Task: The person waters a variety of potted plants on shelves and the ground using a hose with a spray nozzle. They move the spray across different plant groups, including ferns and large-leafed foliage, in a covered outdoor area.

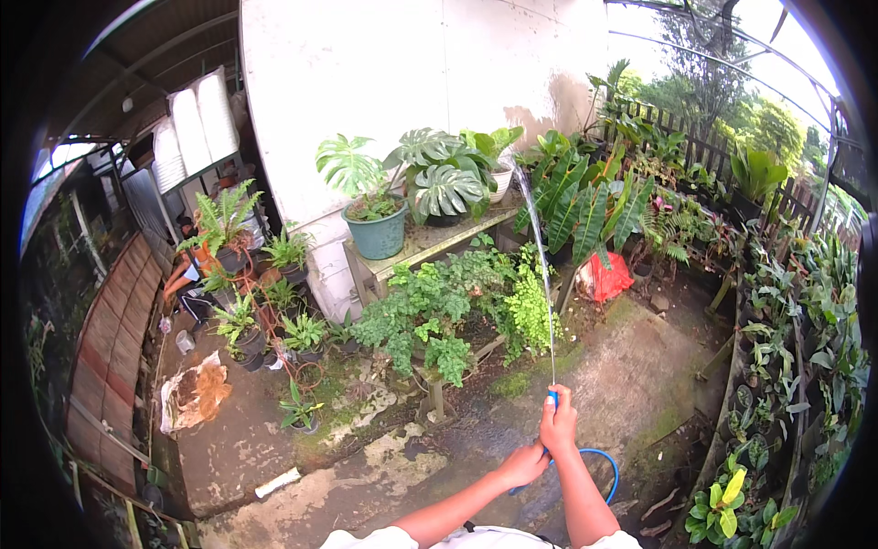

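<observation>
My right hand (560, 424) grips the end of a blue hose (611, 469), its thumb up along the tip. Just below it, my left hand (524, 464) is closed around the same hose, which loops out to the right behind my right forearm. A thin water jet (546, 274) leaves the tip and arcs up and away. Its far end reaches the plants beside a white ribbed pot (501, 184) on a weathered bench (418, 252). A green pot (377, 230) with a split-leaf monstera stands at the bench's left end.
Leafy maidenhair-like plants (411, 322) fill the space before the bench. A red plastic bag (607, 278) lies on the concrete floor (617, 357). Racks of potted plants (775, 329) line the right. At left, a person (188, 271) bends behind hanging ferns (226, 213); a white tube (278, 482) lies nearer.
</observation>
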A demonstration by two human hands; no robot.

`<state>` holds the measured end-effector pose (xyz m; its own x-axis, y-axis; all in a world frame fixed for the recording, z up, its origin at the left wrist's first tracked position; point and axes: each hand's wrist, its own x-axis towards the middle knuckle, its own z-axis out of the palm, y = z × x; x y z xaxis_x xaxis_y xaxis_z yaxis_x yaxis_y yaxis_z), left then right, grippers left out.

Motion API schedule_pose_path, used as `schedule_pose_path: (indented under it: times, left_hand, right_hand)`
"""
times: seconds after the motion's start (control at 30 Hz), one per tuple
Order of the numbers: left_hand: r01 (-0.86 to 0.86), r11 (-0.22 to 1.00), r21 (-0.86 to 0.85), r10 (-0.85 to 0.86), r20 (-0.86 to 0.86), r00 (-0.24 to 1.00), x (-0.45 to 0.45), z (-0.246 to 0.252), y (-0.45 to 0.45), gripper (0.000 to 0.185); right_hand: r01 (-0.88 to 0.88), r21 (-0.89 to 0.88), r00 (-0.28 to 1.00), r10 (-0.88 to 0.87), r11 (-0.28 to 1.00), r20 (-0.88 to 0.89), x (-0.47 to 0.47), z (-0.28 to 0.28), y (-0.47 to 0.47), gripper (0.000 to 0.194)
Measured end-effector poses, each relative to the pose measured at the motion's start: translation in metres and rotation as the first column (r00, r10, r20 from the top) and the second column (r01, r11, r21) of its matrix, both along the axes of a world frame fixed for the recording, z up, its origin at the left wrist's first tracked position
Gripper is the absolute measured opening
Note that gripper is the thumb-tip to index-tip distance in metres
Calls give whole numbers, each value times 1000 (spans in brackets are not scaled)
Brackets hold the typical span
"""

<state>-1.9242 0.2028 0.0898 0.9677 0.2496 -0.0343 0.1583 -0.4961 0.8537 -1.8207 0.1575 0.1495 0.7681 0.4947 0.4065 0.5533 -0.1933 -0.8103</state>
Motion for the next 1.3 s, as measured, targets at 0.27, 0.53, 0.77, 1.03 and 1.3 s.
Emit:
schedule_pose_path:
  times: [0.27, 0.53, 0.77, 1.03, 1.3]
  left_hand:
    - [16, 1000, 11, -16, -19, 1000, 1, -1, 12, 41]
    - [5, 1000, 7, -5, -25, 1000, 8, 5, 28, 42]
    - [22, 999, 25, -21, -11, 1000, 13, 4, 35, 41]
    - [32, 999, 11, -32, 2, 999, 13, 7, 40, 40]
    - [-2, 1000, 28, 3, -48, 999, 10, 23, 38, 31]
  right_hand:
    - [30, 108, 996, -39, 994, 85, 0, -6, 12, 23]
    - [24, 95, 996, -32, 995, 81, 6, -1, 28, 23]
    - [40, 43, 997, -43, 998, 67, 10, 1, 31, 26]
    - [40, 40, 992, -44, 998, 119, 10, 5, 35, 27]
    - [15, -10, 998, -14, 1000, 57, 10, 9, 38, 26]
